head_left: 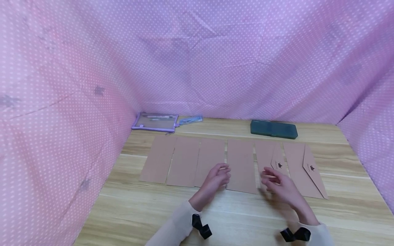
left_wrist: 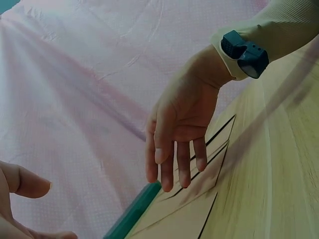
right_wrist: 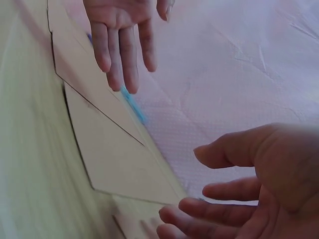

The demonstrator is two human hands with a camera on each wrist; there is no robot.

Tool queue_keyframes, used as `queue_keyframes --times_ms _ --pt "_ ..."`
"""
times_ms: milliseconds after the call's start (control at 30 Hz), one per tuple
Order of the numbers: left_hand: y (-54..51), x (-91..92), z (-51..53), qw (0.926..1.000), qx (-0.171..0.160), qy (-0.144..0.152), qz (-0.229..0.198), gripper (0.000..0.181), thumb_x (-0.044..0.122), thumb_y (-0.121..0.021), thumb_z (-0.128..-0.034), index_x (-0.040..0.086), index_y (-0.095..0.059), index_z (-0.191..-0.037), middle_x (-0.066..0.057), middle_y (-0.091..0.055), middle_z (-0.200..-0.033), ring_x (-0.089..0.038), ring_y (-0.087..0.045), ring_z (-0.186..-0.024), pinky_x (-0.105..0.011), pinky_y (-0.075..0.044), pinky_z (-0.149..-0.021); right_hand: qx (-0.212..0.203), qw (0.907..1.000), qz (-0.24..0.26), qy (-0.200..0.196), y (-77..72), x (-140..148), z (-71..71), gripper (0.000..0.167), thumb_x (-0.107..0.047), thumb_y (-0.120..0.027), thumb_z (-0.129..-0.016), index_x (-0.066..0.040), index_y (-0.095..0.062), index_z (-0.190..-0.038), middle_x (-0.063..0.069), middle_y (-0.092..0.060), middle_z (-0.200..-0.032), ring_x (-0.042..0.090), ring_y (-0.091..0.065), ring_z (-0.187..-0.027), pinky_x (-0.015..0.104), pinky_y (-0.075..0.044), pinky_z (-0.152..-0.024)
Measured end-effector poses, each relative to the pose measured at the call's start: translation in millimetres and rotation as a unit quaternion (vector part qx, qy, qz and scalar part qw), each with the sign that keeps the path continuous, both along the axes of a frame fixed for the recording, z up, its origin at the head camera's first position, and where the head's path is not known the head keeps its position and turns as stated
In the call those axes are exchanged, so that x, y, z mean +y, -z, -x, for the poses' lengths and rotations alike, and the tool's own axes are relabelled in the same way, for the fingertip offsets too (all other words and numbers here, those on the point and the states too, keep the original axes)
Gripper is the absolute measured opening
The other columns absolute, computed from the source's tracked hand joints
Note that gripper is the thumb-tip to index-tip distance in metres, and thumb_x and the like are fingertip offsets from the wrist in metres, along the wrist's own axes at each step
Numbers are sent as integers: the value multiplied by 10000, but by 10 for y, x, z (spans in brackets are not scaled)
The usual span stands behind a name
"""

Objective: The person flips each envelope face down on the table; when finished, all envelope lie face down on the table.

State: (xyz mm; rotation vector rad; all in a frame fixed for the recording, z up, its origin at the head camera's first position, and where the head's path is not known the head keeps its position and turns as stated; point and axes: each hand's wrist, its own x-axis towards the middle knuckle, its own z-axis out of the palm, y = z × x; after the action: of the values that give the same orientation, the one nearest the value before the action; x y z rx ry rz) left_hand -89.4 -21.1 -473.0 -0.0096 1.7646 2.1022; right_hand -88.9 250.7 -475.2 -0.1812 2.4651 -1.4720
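Observation:
Several brown paper envelopes lie side by side in a row across the wooden table. The ones to the left, such as this plain envelope (head_left: pixel 157 159), show a blank face. At the right end, an envelope (head_left: pixel 297 167) has its pointed flap and a printed black crown facing up; its neighbour (head_left: pixel 264 153) looks the same, partly covered. My left hand (head_left: pixel 215 179) hovers over the middle of the row, fingers loosely bent and holding nothing. Above the second envelope from the right is my right hand (head_left: pixel 281 186), also empty, its fingers spread in the right wrist view (right_wrist: pixel 279 179).
Along the back edge lie a purple-edged clear pencil pouch (head_left: pixel 155 123) with pens inside, a small blue packet (head_left: pixel 191 120) and a dark green case (head_left: pixel 273 129). Pink dotted cloth (head_left: pixel 209 68) encloses the wooden table (head_left: pixel 123 212) at the back and sides.

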Motion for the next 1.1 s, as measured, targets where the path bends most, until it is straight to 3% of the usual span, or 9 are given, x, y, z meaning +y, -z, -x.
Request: queue_keyframes --times_ms 233,467,633,767,833,900,1000,1033,1100 --pt "-56 223 68 9995 -35 -31 -327 474 133 -523 -974 -65 -432 -1395 -310 -458 -1489 -451 -485 -1351 -518 -459 -1101 466 9980 -419 -112 -81 281 85 523 -117 -592 -991 77 -431 -1450 322 -558 -1380 -91 -601 -1029 153 -552 -771" --pt "-43 443 140 9964 -303 118 -785 536 239 -471 -992 -14 -375 -1455 -253 -385 -1557 -445 -414 -1396 -543 -367 -1173 864 9921 -903 -83 -125 545 185 517 -170 -614 -990 78 -470 -1420 322 -576 -1352 -193 -522 -1006 52 -461 -772" --pt "23 573 192 9952 -437 280 -830 540 254 -437 -1001 16 -355 -1478 -226 -356 -1578 -415 -380 -1415 -552 -358 -1155 1077 9882 -1087 -106 -66 715 244 553 -146 -646 -966 94 -449 -1424 351 -552 -1355 -263 -441 -1009 30 -446 -770" --pt "92 671 237 9947 -434 312 -881 549 252 -425 -998 18 -345 -1487 -227 -346 -1581 -419 -361 -1426 -560 -341 -1162 1477 9809 -1260 -160 -15 830 284 574 -143 -687 -935 96 -467 -1408 358 -524 -1378 -281 -351 -1052 10 -416 -789" --pt "122 714 255 9944 -403 334 -923 557 257 -415 -1000 18 -332 -1496 -231 -337 -1584 -427 -345 -1437 -566 -325 -1174 1752 9748 -1368 -162 14 871 303 571 -141 -708 -916 87 -489 -1391 356 -529 -1374 -232 -385 -1131 -12 -365 -860" --pt "149 755 266 9941 -378 367 -948 567 274 -408 -1006 28 -318 -1509 -231 -330 -1589 -429 -333 -1447 -571 -312 -1183 1911 9706 -1451 -179 44 901 322 575 -148 -720 -906 69 -494 -1389 352 -514 -1391 -73 -433 -1276 -20 -281 -960" --pt "186 822 279 9935 -402 367 -1002 585 300 -413 -1011 48 -308 -1528 -226 -322 -1596 -428 -320 -1457 -577 -294 -1193 1970 9686 -1486 -288 89 928 370 610 -155 -722 -903 64 -467 -1412 381 -430 -1448 336 -374 -1448 264 -237 -1240" --pt "197 844 281 9935 -404 373 -998 593 312 -415 -1012 53 -304 -1533 -223 -318 -1599 -427 -316 -1460 -579 -290 -1195 1960 9689 -1474 -343 106 935 390 628 -154 -724 -900 63 -454 -1424 391 -396 -1467 461 -340 -1437 433 -224 -1263" --pt "210 889 284 9935 -405 373 -1001 605 327 -420 -1013 56 -297 -1541 -222 -311 -1604 -430 -310 -1465 -585 -283 -1200 1904 9697 -1467 -437 130 945 426 664 -157 -728 -895 62 -429 -1446 406 -333 -1499 634 -308 -1350 641 -177 -1211"
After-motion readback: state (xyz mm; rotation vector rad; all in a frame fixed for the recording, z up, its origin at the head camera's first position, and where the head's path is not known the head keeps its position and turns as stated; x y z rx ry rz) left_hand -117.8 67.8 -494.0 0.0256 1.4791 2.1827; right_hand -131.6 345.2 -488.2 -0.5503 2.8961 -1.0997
